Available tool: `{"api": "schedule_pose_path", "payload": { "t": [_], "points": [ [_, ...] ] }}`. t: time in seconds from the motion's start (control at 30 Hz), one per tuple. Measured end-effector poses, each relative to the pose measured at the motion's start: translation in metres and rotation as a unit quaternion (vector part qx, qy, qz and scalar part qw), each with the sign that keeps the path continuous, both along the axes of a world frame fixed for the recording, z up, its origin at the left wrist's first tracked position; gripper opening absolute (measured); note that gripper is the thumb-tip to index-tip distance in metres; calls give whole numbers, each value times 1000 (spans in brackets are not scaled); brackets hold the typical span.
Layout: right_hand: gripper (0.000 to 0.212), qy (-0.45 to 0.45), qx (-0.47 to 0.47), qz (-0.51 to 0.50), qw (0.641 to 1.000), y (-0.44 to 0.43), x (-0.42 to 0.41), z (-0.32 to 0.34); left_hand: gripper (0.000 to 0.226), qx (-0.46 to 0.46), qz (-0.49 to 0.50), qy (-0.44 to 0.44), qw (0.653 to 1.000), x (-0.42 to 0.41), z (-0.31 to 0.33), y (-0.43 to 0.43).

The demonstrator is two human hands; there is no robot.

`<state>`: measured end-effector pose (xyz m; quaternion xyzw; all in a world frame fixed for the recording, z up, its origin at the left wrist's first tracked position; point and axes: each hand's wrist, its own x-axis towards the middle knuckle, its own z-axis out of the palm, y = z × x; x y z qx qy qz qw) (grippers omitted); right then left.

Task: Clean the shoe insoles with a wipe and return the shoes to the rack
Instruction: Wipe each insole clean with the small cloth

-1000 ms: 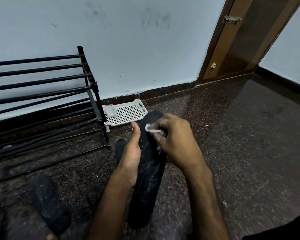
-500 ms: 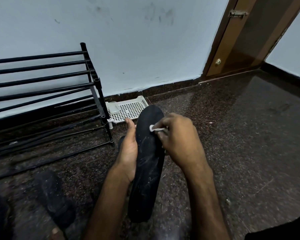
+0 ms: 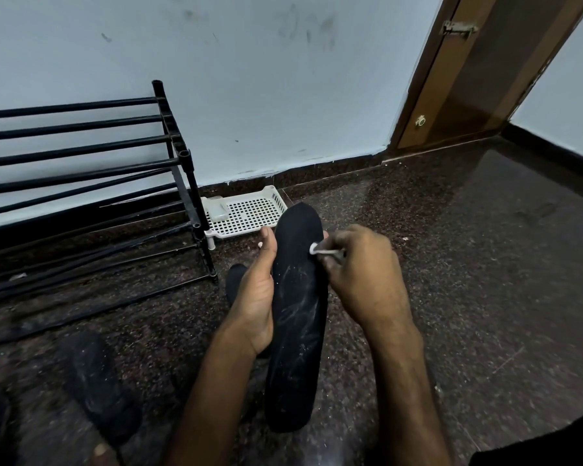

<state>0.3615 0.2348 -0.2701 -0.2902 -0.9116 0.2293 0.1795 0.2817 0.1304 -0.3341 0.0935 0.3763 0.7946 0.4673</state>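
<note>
The black insole (image 3: 297,317) is gripped along its edge by the left hand (image 3: 256,297); a white wipe (image 3: 317,249) is pinched against it by the right hand (image 3: 360,277). Beyond the hands, a small pale box (image 3: 217,210) is held in a white tray (image 3: 249,215).

Open floor (image 3: 451,264) lies to the right; the rack (image 3: 81,183) and white tray (image 3: 249,213) block the left.

Most of the wipe (image 3: 320,250) is buried in the right hand (image 3: 360,280); only a white twist shows. Fingers of the left hand (image 3: 254,297) are hidden behind the insole (image 3: 297,314). A dark shape (image 3: 234,280) beyond that hand is partly covered and unidentifiable. The rack (image 3: 81,163) is cut by the left edge. The shoe (image 3: 98,381) at lower left is blurred. The pale item (image 3: 217,210) in the tray (image 3: 249,213) is too small to name.
</note>
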Motion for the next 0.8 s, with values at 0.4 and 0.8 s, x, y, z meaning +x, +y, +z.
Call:
{"api": "schedule_pose_path", "payload": {
  "t": [0.4, 0.8],
  "points": [
    [5, -16, -37, 0, 999, -8, -2, -1, 82, 20, 36, -29, 999, -1, -6, 2],
    [8, 4, -31, 63, 997, -11, -6, -7, 85, 59, 71, -20, 996, -1, -3, 3]
  ]
}}
